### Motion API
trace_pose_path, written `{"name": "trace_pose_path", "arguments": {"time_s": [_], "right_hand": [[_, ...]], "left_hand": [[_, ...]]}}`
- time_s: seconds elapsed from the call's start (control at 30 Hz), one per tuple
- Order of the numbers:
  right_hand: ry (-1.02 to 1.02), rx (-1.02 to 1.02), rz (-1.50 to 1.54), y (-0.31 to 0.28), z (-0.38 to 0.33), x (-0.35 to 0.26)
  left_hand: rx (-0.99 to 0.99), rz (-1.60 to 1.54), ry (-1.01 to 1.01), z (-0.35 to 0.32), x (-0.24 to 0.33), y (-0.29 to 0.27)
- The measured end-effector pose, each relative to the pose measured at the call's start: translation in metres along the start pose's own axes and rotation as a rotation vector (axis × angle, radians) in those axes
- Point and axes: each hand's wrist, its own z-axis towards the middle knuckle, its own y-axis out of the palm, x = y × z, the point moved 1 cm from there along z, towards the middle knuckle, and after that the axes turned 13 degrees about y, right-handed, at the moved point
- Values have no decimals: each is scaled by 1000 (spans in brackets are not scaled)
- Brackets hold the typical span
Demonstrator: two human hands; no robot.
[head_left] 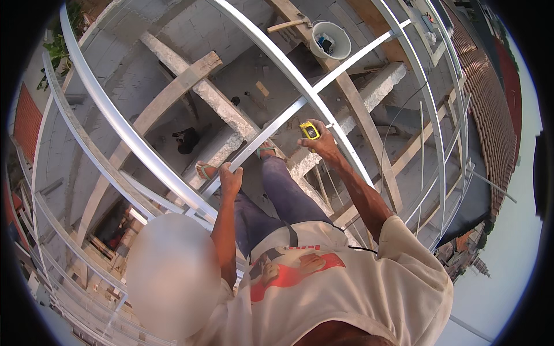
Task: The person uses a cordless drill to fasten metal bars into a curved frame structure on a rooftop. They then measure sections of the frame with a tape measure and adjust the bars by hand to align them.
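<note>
1. Nearest the lens is a pale shirt [346, 288] with a red print, above dark trousers [277, 199].
2. Right hand [321, 144] has its grip closed around a yellow tape measure [309, 130], held against a long metal rail [288, 63].
3. Left hand [229, 180] rests on a crossing metal bar [271, 130], fingers curled over its edge.
4. Sandalled feet [206, 170] stand on a concrete beam [222, 106].
5. Well apart, up top, sit a white bucket [332, 40] and a hammer [288, 25].

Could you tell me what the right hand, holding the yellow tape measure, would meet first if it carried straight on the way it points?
Probably the long metal rail just beyond the right hand and its tape measure, though depth is hard to judge here.
</note>
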Motion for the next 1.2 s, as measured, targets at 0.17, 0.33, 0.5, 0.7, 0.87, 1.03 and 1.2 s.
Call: {"name": "trace_pose_path", "arguments": {"time_s": [0.17,0.33,0.5,0.7,0.87,1.03,1.2], "right_hand": [[-256,273,-372,-69,84,-5],[-403,349,-541,-78,163,-5],[-500,366,-627,-64,204,-3],[-508,380,-722,-54,225,2],[-527,424,-762,-49,232,6],[-519,399,-808,-41,223,3],[-592,437,-936,-41,215,3]], "left_hand": [[-31,491,31,33,-38,19],[-244,513,-55,57,-74,39],[-239,646,-116,64,-79,51],[-200,680,-186,70,-76,56],[-191,679,-201,68,-58,57],[-37,679,-142,59,-75,68],[-21,662,-206,57,-57,58]]}}
